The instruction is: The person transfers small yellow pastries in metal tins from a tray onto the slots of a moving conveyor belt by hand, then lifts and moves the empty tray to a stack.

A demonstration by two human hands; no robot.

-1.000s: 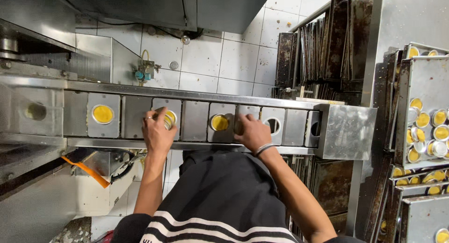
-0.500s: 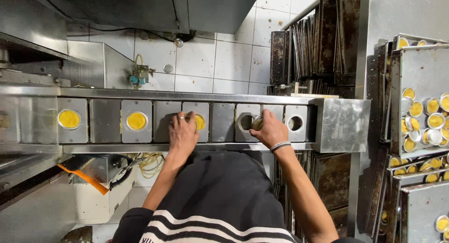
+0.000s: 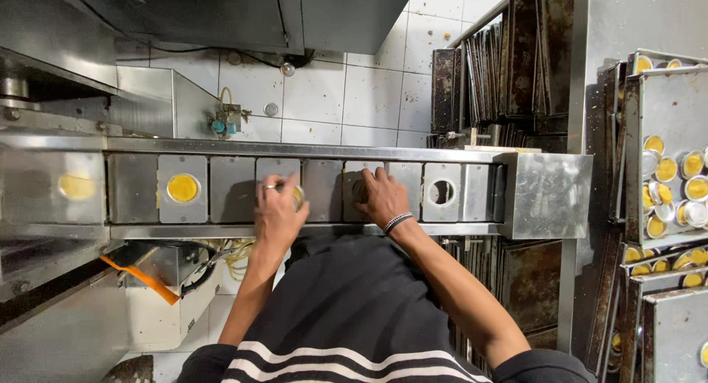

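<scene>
A steel conveyor of square plates with round holes runs across in front of me. My left hand presses on a small round metal cup with yellow filling in one plate's hole. My right hand, a dark band on its wrist, covers the hole of the plate two places to the right; what lies under it is hidden. To the left, a filled yellow cup sits in its plate, and another shows under a steel cover. One hole to the right stands empty.
Trays of filled yellow cups stand in a rack at the right. Dark baking trays are stacked upright at the back. A steel hood hangs overhead, and an orange strap hangs below the conveyor at left.
The filled cups on the conveyor have travelled leftward. Both hands stayed on the plates, now pressing over holes nearer the middle of the view.
</scene>
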